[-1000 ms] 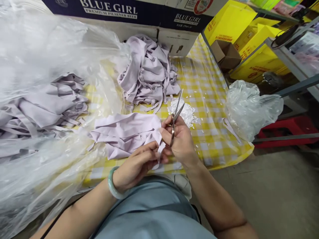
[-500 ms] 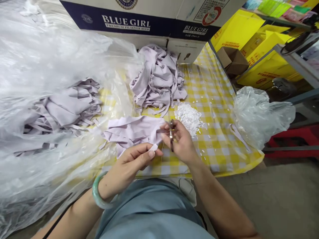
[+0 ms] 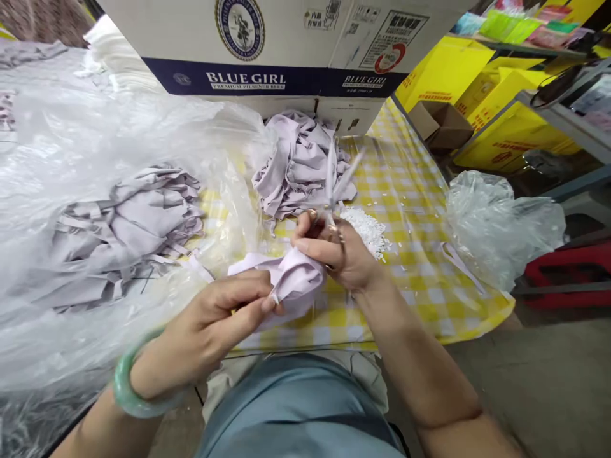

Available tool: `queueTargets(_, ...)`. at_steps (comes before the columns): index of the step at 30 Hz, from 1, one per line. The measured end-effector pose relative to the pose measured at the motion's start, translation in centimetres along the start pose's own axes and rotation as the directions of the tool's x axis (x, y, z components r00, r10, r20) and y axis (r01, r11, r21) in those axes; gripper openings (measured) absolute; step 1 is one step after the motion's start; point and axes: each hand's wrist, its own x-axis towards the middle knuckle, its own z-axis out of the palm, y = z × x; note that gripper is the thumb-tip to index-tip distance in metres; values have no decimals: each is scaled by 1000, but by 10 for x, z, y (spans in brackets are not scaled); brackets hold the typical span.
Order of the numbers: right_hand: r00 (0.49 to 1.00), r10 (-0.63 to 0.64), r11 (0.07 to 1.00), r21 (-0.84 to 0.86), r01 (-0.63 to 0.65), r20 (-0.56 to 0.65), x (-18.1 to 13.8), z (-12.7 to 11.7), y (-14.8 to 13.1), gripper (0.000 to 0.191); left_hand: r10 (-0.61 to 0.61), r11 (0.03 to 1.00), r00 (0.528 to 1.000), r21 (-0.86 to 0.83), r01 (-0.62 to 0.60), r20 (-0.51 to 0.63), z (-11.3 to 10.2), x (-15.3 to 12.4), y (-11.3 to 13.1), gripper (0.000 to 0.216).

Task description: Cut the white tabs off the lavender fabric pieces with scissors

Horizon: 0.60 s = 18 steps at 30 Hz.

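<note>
My left hand [image 3: 224, 315], with a green bangle at its wrist, pinches the edge of a lilac cloth piece [image 3: 298, 283] between thumb and fingertips. My right hand [image 3: 346, 254] has scissors [image 3: 331, 184] hooked on its fingers. Their blurred blades point away from me and stand apart. The thumb and fingers of this hand also grip the upper part of the cloth. Just beyond them sits a heap of small white clippings [image 3: 366, 229]. A pile of lilac cloth pieces [image 3: 305, 159] lies behind, and another lilac pile [image 3: 138, 219] is at the left.
A Blue Girl beer carton [image 3: 286, 44] stands at the back of the yellow checked tablecloth [image 3: 405, 210]. Clear plastic sheeting [image 3: 95, 146] spreads over the left side. At right are a loose lilac strip [image 3: 461, 267], a crumpled plastic bag [image 3: 501, 222] and a metal shelf [image 3: 573, 127].
The cloth has been gathered up between both hands and bunched. My left hand has shifted left and slightly down. The scissors have swung so their blades point away from me.
</note>
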Motion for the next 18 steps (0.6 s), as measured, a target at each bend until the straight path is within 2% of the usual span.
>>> queueTargets(2,999,36,998,50,-37,23,10,14,15,36,170,981,975,123,-153,-141,6,4,3,22)
queueTargets(4,997,42,992,117,-49,59,13,28,36,43,237,971,932,101,-217,-275,15,9,0,21)
queueTargets(6,997,51,985,164,-59,52,8,36,55,47,149,975,915,-96,-198,-375,24,15,-8,25)
queueTargets(8,996,94,989,119,-92,-12,-2,33,65,47,-11,931,914,-338,-138,-406,34,21,-16,28)
queueTargets(9,992,105,994,37,-103,-64,-9,27,65,46,-82,899,915,-426,-103,-395,38,24,-20,29)
queueTargets(11,981,59,966,-238,-103,-185,-25,10,59,41,-170,853,922,-520,-39,-348,48,28,-26,31)
queueTargets(13,963,-54,837,-537,-100,-264,-43,-9,49,35,-205,845,931,-535,11,-304,58,31,-29,31)
queueTargets(15,951,-157,676,-731,-94,-267,-60,-23,39,33,-204,864,939,-502,41,-276,67,33,-32,32)
queueTargets(18,960,-207,508,-859,-59,-188,-82,-31,32,36,-135,915,953,-403,14,-272,80,37,-35,32)
